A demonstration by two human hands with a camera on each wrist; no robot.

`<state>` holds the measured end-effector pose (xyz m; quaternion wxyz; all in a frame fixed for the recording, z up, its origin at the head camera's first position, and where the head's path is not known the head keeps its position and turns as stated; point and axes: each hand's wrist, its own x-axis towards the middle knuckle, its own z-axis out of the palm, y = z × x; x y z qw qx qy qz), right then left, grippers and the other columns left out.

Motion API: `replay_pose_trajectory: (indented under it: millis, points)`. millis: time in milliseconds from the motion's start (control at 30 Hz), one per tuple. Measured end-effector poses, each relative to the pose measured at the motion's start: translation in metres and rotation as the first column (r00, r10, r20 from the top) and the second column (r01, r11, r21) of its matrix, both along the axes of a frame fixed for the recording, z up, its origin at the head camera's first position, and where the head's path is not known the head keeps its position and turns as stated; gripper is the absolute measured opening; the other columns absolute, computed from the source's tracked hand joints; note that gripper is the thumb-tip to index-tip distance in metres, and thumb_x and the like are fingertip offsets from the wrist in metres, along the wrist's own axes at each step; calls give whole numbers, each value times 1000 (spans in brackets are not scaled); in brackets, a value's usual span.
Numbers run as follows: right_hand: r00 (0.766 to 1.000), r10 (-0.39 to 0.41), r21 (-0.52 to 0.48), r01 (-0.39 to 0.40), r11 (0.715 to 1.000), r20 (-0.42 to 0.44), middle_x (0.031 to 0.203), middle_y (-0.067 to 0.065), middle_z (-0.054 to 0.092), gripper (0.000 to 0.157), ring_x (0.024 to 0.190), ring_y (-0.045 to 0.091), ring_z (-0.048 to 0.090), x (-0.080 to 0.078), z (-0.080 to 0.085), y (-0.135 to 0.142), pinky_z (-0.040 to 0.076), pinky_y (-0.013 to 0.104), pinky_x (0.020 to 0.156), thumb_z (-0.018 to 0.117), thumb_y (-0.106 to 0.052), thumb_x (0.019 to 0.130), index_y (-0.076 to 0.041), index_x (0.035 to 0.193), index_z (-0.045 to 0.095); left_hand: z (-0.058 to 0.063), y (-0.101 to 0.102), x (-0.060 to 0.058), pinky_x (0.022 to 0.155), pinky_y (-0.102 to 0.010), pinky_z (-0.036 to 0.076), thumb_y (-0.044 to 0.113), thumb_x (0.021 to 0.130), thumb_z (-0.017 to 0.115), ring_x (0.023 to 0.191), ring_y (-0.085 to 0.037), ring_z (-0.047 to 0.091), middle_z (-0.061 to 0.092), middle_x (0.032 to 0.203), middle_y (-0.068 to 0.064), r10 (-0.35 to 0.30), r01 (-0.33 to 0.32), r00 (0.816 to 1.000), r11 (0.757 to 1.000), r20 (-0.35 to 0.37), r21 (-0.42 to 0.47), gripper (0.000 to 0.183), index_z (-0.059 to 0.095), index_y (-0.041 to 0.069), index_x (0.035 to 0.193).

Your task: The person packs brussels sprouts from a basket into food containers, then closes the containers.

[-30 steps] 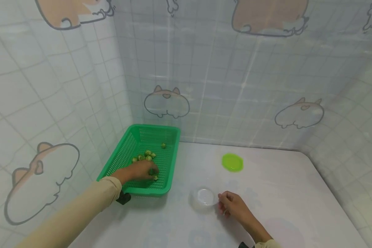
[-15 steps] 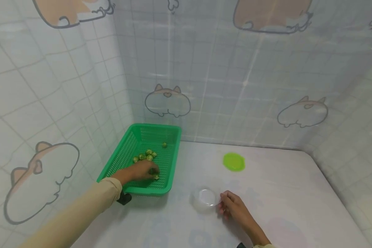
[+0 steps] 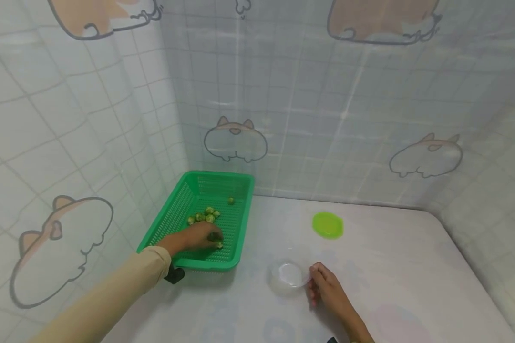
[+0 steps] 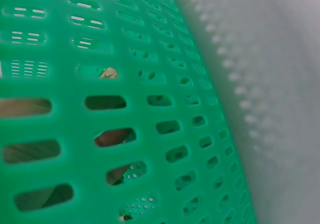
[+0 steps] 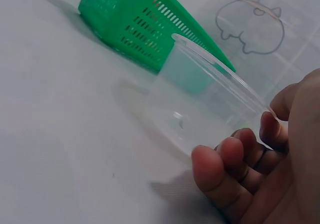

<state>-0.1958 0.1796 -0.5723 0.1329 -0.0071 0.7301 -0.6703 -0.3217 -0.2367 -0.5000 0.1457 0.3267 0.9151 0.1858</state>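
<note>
My left hand point(image 3: 200, 236) reaches into a green plastic basket point(image 3: 246, 214), its fingers curled down at a Brussels sprout point(image 3: 220, 245) that is partly hidden under the fingertips. Several more Brussels sprouts point(image 3: 210, 218) lie beyond the hand, and a single one sits near the far right corner. In the left wrist view, the basket's slotted wall point(image 4: 135, 88) covers most of that hand. My right hand point(image 3: 329, 288) pinches the rim of a clear plastic bowl point(image 5: 175, 101) between thumb and index finger. The other fingers curl below the rim. I see nothing inside the bowl.
A bright green round lid point(image 3: 328, 225) lies on the white table point(image 3: 390, 257), beyond the bowl. Tile-patterned sheeting point(image 3: 309, 119) with dog drawings closes off the back and both sides. The basket stands against the left side, near the back.
The head view has shifted slightly, so everything sits a little further right. Both hands keep their places, one in the basket and one at the bowl's rim.
</note>
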Motion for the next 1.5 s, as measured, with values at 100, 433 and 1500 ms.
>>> replay_pose_trajectory:
  millis: [100, 433, 1500]
  points:
    - [1000, -3, 3, 3, 1000, -20, 81, 10, 51, 39, 53, 23, 55, 0, 0, 0, 55, 38, 47, 46, -36, 108, 3, 101, 45, -1, 1, -1, 84, -37, 58, 20, 94, 73, 99, -21, 68, 72, 109, -4, -9, 9, 1000, 1000, -14, 10, 23, 73, 7, 113]
    - [998, 16, 19, -15, 1000, -59, 78, 9, 51, 40, 53, 20, 53, -2, -5, -7, 55, 38, 46, 44, -37, 108, 2, 99, 47, 1, -12, 3, 85, -39, 58, 20, 95, 72, 99, -22, 68, 72, 110, -5, 35, -33, 998, 999, -47, 39, 25, 72, 4, 114]
    - [999, -26, 21, 27, 999, -27, 78, 9, 51, 36, 57, 22, 53, 2, 1, -2, 54, 37, 48, 44, -34, 109, 1, 104, 48, 70, 72, 44, 83, -27, 58, 31, 98, 69, 97, -9, 66, 67, 113, 10, -16, 31, 999, 927, -43, 374, 30, 67, 17, 124]
